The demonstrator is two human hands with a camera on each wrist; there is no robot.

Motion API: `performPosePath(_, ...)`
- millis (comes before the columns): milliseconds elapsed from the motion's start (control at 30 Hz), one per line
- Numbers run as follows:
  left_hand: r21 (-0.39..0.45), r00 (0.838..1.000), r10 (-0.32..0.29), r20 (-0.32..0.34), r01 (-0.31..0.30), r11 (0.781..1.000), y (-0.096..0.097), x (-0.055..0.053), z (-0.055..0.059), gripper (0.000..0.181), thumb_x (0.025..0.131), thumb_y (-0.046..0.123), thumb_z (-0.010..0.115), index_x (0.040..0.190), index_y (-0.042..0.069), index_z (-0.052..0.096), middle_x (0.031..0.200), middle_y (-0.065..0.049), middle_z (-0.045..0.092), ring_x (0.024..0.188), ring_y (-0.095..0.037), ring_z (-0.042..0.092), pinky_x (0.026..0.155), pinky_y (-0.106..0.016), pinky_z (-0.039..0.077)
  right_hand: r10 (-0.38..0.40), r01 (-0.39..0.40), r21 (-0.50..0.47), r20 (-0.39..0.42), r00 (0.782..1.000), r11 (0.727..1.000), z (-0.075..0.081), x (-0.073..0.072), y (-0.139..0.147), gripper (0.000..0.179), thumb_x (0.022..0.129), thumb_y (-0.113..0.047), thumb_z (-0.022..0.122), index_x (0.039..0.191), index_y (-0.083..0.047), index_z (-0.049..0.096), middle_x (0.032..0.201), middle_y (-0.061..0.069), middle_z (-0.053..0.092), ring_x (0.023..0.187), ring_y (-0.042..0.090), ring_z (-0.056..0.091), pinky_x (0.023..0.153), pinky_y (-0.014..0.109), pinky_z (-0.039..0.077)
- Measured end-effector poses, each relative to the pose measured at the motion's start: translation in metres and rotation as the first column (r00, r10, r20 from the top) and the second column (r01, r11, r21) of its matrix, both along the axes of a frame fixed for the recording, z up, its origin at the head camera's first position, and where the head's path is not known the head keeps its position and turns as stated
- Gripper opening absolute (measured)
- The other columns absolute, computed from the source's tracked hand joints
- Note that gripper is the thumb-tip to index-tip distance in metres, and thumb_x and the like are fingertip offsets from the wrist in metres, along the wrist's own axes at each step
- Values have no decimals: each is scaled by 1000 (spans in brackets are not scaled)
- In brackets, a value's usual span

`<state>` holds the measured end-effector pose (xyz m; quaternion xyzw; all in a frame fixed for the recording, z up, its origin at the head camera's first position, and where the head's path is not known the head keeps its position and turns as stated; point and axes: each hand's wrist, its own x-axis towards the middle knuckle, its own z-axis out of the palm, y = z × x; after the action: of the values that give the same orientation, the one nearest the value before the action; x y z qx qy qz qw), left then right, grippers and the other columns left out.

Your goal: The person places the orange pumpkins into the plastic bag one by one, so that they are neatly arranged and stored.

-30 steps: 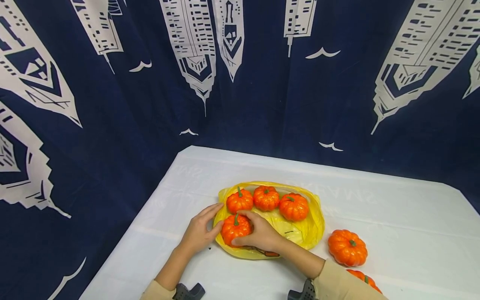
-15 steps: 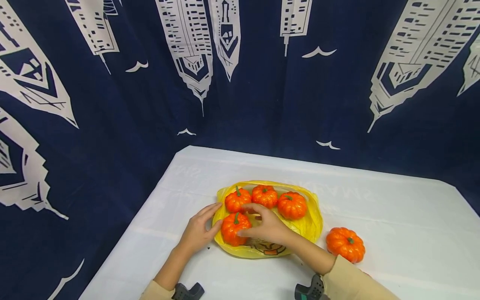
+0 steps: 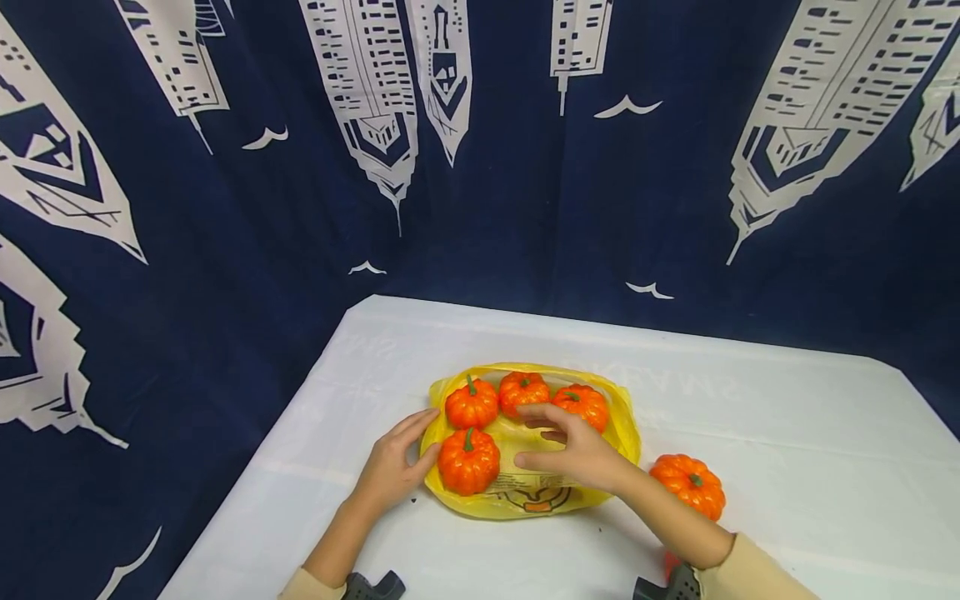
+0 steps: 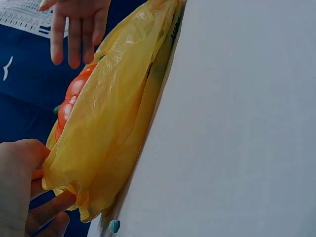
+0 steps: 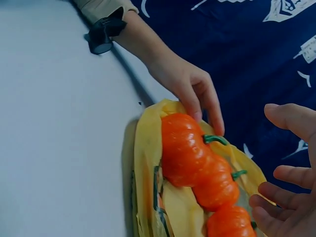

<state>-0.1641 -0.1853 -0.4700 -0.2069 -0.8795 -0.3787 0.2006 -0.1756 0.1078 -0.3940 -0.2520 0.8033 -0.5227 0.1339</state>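
A yellow plastic bag (image 3: 558,507) lies on the white table with its mouth spread wide. Inside it, an orange toy pumpkin (image 3: 468,462) with a green stem sits at the near left. Behind it are three more pumpkins in a row: a left one (image 3: 472,405), a middle one (image 3: 522,392) and a right one (image 3: 585,407). My left hand (image 3: 393,471) touches the bag's left rim, thumb and fingers spread apart. Over the bag's middle hovers my right hand (image 3: 581,450), holding nothing. Its fingers (image 5: 284,195) are relaxed and apart in the right wrist view.
Right of the bag, another pumpkin (image 3: 688,483) lies on the white table (image 3: 810,467), partly behind my right forearm. A sliver of red-orange (image 3: 670,563) shows beneath that arm. A dark blue cloth (image 3: 525,217) with white building prints hangs behind the table.
My right hand let go of the near-left pumpkin and moved right, away from it. That pumpkin stays in the bag. The left hand keeps its place at the rim.
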Motion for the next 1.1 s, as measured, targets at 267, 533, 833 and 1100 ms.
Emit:
performPosePath(267, -3, 1000, -3, -6, 3, 1000, 0, 0, 2, 48, 86, 12, 73, 131, 4, 61, 133, -11, 59, 122, -30, 56, 100, -46, 47, -98, 99, -10, 37, 994, 995, 11, 13, 26, 64, 84, -27, 77, 137, -1, 52, 138, 15, 53, 128, 35, 48, 108, 54, 36)
performPosePath(533, 6, 1000, -5, 14, 5, 1000, 2, 1, 2, 48, 86, 12, 72, 132, 5, 61, 133, -11, 59, 122, -30, 55, 100, -46, 46, -171, 169, -70, -30, 985, 983, 15, 29, 56, 57, 86, -18, 76, 135, 1, 52, 135, 17, 55, 124, 29, 52, 104, 32, 44)
performPosePath(833, 4, 1000, 2, 14, -2, 1000, 1, 2, 1, 48, 87, 12, 72, 132, 5, 60, 132, -11, 59, 122, -30, 56, 99, -46, 47, -194, 178, -98, -192, 962, 979, 14, 39, 92, 47, 87, -2, 71, 130, 3, 55, 126, 11, 60, 113, 0, 55, 94, 12, 44)
performPosePath(1100, -1, 1000, -6, -7, 6, 1000, 1, 1, 0, 47, 86, 11, 72, 131, 3, 61, 132, -11, 60, 122, -30, 56, 99, -46, 47, -265, 257, -76, -133, 955, 963, 16, 49, 125, 44, 92, -4, 65, 134, -1, 53, 125, -1, 63, 114, -1, 56, 91, 13, 46)
